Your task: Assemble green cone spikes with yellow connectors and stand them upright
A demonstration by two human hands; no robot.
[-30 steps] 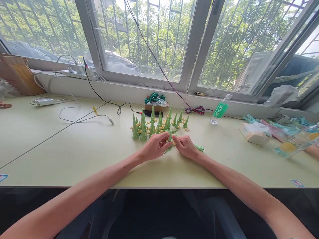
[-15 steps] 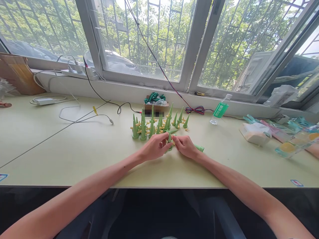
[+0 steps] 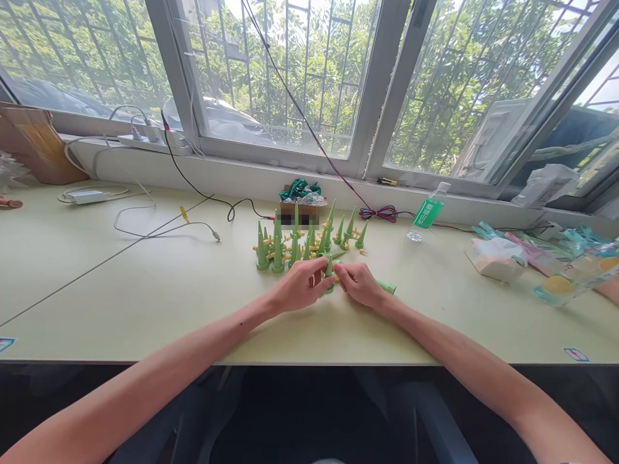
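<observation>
Near the front of the group, my left hand [image 3: 302, 285] is closed around a green watering spike [image 3: 329, 269] that points upward. My right hand [image 3: 358, 283] pinches at the spike's right side, where a bit of a small yellow valve piece [image 3: 337, 278] shows between the fingers. Most of that piece is hidden. Just beyond my hands stand several green spikes [image 3: 277, 256] with yellow side pieces, tips up. A ribbed green part [image 3: 387, 287] lies by my right wrist, partly covered by it. A loose yellow piece [image 3: 363, 252] rests at the group's right end.
Behind the spikes sits a small box [image 3: 316, 209] with green plastic in it. A water bottle [image 3: 428, 212] leans at the back right, near a tissue pack [image 3: 496, 259]. Cables [image 3: 169, 223] run over the table's left side; a cardboard box [image 3: 41, 145] is at far left.
</observation>
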